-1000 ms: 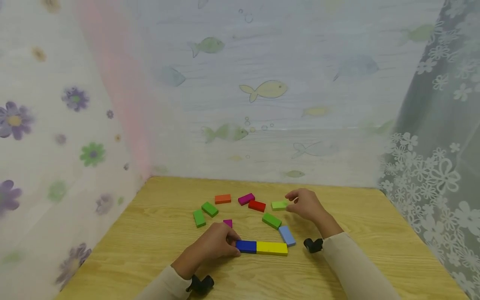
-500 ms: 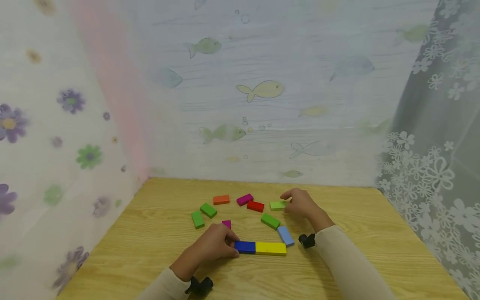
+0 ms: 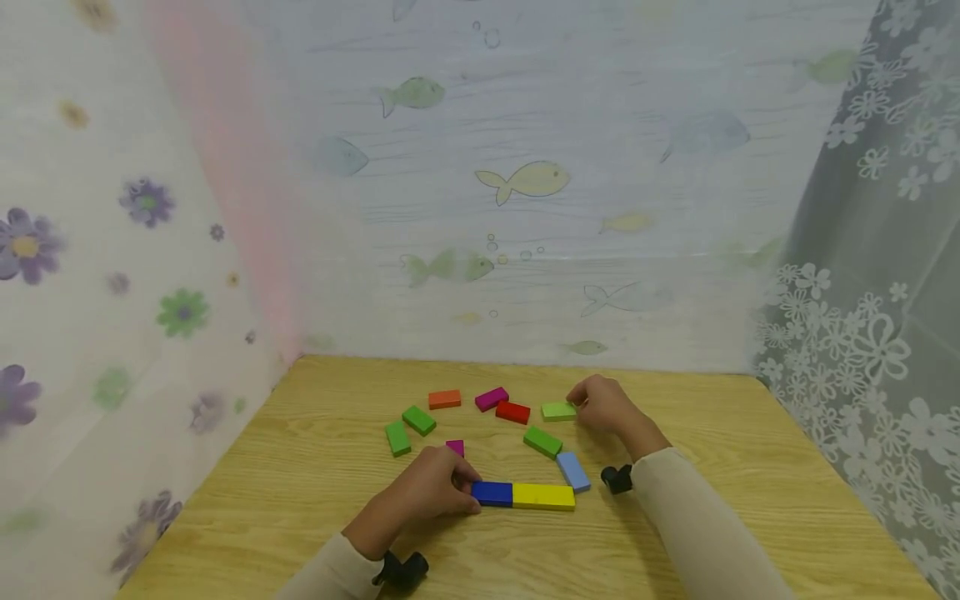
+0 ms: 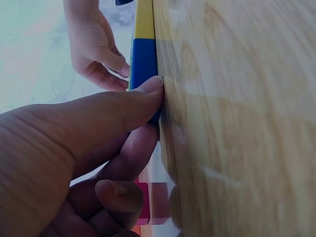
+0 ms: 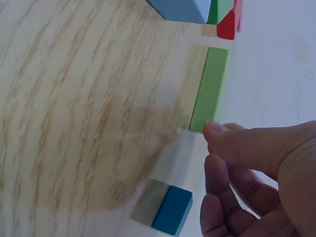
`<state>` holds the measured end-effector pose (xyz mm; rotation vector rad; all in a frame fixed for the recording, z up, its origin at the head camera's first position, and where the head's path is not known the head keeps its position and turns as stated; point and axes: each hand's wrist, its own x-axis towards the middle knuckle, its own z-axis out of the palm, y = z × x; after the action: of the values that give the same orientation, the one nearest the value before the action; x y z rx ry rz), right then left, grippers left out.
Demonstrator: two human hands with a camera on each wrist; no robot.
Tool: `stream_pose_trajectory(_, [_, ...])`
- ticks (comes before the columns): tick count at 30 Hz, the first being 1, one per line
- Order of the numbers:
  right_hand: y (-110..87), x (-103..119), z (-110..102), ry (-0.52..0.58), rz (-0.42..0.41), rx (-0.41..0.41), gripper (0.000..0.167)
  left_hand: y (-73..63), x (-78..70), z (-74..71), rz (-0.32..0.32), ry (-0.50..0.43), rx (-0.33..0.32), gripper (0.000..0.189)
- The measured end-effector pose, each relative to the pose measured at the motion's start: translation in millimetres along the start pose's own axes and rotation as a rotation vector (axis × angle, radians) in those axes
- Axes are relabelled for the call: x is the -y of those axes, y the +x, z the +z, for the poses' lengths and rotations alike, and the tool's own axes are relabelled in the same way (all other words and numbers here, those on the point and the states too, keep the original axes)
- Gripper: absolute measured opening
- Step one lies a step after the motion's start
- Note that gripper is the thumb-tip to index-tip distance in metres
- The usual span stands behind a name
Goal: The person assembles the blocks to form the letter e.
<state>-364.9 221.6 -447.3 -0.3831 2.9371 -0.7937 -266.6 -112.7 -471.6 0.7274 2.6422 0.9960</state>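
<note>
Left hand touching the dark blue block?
Touching. Left wrist view: the left hand pinches the dark blue block, thumb lying across its side, no gap.

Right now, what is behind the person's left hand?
From the head view, a magenta block peeks out beyond the left hand, which pinches the blue block. The hand covers the magenta block's nearer part; anything else behind it cannot be seen.
</note>
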Motion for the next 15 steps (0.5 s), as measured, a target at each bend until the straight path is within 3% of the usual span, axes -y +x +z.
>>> stream_pose_trajectory(6, [0.4, 1.9, 0.3, 0.035, 0.006, 0.016, 0.041, 1.6, 1.3, -3.8, 0.007, -0.009, 0.007, 0.031])
stream_pose_trajectory(15, [3.5, 3.3, 1.3, 0.002, -0.001, 0.008, 0.038, 3.5, 2.3, -8.2, 0.020, -0.020, 0.016, 0.032])
